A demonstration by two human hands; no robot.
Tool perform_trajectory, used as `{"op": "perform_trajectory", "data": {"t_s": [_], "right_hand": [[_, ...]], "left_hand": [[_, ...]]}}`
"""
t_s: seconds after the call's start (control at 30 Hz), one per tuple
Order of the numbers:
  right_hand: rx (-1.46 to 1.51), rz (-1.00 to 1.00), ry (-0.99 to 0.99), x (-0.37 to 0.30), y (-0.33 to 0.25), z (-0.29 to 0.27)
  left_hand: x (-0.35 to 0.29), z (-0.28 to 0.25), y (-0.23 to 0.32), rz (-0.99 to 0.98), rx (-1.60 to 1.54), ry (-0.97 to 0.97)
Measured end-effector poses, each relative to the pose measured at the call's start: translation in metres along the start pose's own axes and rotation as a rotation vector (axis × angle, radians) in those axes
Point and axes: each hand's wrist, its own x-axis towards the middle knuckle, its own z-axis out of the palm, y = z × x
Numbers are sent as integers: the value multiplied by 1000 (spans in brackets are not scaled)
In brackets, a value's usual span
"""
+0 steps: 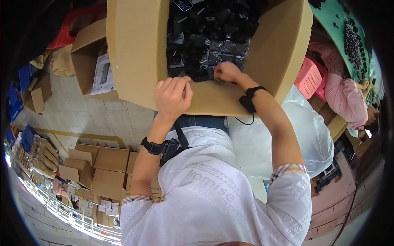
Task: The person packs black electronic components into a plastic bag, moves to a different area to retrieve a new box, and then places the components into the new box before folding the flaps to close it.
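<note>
A large open cardboard carton point(135, 49) stands in front of me, holding many small black parts point(188, 45). Some are bare and loosely heaped; others, small black squares in clear film point(221, 51), lie in rows toward the right. My left hand point(173, 97) is closed with curled fingers at the carton's near left corner; anything inside its grip is hidden. Further right, my right hand point(227, 72) reaches over the near edge, fingers closed just beside the wrapped squares. What it holds, if anything, I cannot make out. Both wrists wear black straps with small devices.
A clear plastic bag point(287, 135) bulges beside the carton at right, near a pink stool point(308, 78). Another person in pink point(342, 90) sits by a green table point(334, 28) with small dark parts. More cartons point(108, 172) stand at left.
</note>
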Motion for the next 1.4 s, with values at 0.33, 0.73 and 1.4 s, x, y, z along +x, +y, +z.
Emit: {"op": "perform_trajectory", "data": {"t_s": [0.33,0.73,1.4], "right_hand": [[1106,162,-80,-61,-106,-75],[405,705,-265,28,-10,36],[1174,377,-467,-52,-102,-52]], "left_hand": [[21,37,4,-169,-211,-667],[-2,-14,-7,-135,-279,-563],[9,14,20,-389,-102,-699]]}}
